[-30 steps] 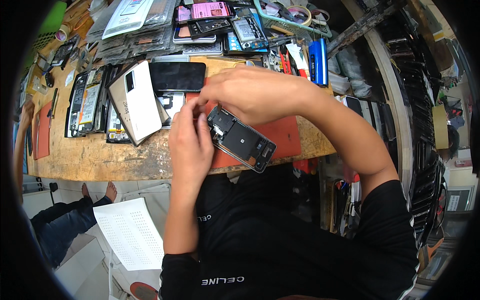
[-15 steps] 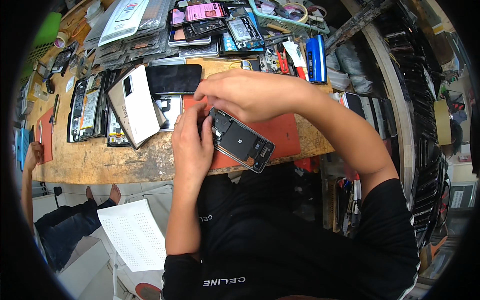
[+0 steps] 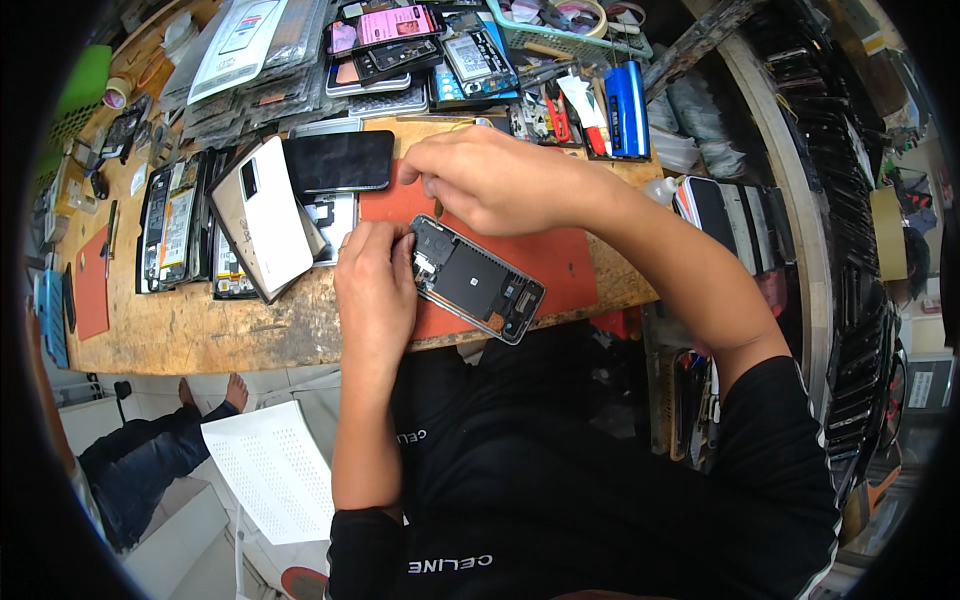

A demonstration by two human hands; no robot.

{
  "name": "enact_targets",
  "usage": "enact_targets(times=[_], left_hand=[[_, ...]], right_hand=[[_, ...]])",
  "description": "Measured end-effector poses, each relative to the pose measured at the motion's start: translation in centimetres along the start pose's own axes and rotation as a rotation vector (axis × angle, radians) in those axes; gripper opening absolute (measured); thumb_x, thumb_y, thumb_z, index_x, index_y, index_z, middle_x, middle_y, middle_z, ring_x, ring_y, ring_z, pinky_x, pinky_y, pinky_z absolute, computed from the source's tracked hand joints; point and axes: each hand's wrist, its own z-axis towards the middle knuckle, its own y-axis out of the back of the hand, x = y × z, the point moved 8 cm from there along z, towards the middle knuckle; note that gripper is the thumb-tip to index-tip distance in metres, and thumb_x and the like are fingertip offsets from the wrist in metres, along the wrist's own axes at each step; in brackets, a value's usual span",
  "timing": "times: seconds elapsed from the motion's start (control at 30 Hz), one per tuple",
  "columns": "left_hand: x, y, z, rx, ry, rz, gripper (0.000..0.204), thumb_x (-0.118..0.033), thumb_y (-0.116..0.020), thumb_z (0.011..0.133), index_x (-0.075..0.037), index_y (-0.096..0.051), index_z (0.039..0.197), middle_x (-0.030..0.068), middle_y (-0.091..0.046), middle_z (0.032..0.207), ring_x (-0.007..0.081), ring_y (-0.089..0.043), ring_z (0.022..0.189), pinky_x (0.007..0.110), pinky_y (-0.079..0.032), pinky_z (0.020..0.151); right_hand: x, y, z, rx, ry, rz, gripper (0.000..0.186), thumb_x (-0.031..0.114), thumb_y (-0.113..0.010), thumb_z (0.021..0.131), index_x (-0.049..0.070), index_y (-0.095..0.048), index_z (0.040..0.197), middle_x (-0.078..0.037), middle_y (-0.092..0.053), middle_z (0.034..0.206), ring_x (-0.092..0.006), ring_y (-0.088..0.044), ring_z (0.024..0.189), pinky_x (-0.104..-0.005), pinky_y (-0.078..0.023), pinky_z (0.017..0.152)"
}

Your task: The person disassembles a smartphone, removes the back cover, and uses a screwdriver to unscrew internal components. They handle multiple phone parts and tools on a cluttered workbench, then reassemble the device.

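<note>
An opened phone (image 3: 470, 285), its dark inner plate and silver frame exposed, lies aslant on a red mat (image 3: 560, 265) in front of me. My left hand (image 3: 375, 285) is closed on its left edge, fingers and thumb at the frame's upper left corner. Above that end, my right hand (image 3: 485, 185) pinches a thin screwdriver (image 3: 438, 209); its shaft points down at the phone's top edge. My fingers hide the handle. Beyond my left hand are a dark-screened phone (image 3: 345, 160) and a white back cover (image 3: 278, 215) propped over other phone parts.
Opened phones (image 3: 172, 225) stand on the left of the wooden bench (image 3: 225, 325). Stacked plastic sleeves (image 3: 260, 90), a pile of phones (image 3: 390, 60) and a mesh basket (image 3: 560, 40) line the back. A blue cylinder (image 3: 626, 110) stands at right. Another person's legs (image 3: 145, 460) show lower left.
My right hand has lifted slightly off the phone, bringing the screwdriver's shaft into sight. The left fingers have drawn in at the phone's edge. The other person's hand has left the small mat at far left.
</note>
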Motion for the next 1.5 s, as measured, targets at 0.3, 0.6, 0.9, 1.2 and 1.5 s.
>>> enact_targets(times=[0.3,0.6,0.9,1.2,1.5], left_hand=[[-0.5,0.1,-0.1,0.002,-0.009,0.001,0.008,-0.002,-0.071,0.098,0.005,-0.072,0.102,0.0204,-0.071,0.097,0.0397,-0.069,0.09,0.046,-0.053,0.082],[-0.6,0.2,-0.3,0.012,-0.005,-0.005,0.009,-0.002,-0.071,0.098,0.006,-0.072,0.102,0.0217,-0.071,0.097,0.0409,-0.069,0.091,0.047,-0.053,0.083],[-0.6,0.2,-0.4,0.019,-0.024,0.012,0.009,-0.002,-0.071,0.098,0.006,-0.071,0.102,0.0216,-0.07,0.098,0.0418,-0.068,0.09,0.048,-0.053,0.083],[-1.1,0.0,0.0,0.04,-0.043,0.06,0.01,-0.003,-0.071,0.097,0.005,-0.069,0.101,0.0229,-0.068,0.096,0.0446,-0.065,0.093,0.051,-0.051,0.083],[-1.4,-0.3,0.0,0.057,-0.031,0.126,0.013,-0.004,-0.073,0.096,0.005,-0.068,0.103,0.0233,-0.067,0.098,0.0443,-0.065,0.095,0.051,-0.05,0.085]], right_hand=[[-0.1,-1.0,0.2,0.32,-0.246,-0.372,0.024,-0.001,-0.062,0.087,-0.007,-0.073,0.108,-0.028,-0.075,0.1,-0.0453,-0.074,0.102,-0.0535,-0.059,0.09],[0.2,-1.2,0.4,0.375,-0.199,-0.365,0.026,0.003,-0.065,0.091,-0.002,-0.072,0.115,-0.025,-0.074,0.094,-0.0469,-0.072,0.098,-0.0548,-0.056,0.084],[0.6,-0.9,-0.1,0.377,-0.161,-0.287,0.038,0.0,-0.067,0.089,-0.003,-0.069,0.126,-0.026,-0.071,0.115,-0.0401,-0.068,0.115,-0.0498,-0.054,0.098],[1.0,-0.5,0.2,0.493,-0.223,-0.332,0.045,-0.001,-0.067,0.089,0.0,-0.065,0.134,-0.026,-0.069,0.123,-0.04,-0.065,0.122,-0.049,-0.052,0.1],[1.9,0.1,-0.2,0.189,0.083,-0.142,0.027,-0.001,-0.064,0.093,-0.004,-0.066,0.12,-0.026,-0.074,0.097,-0.0453,-0.072,0.102,-0.052,-0.056,0.088]])
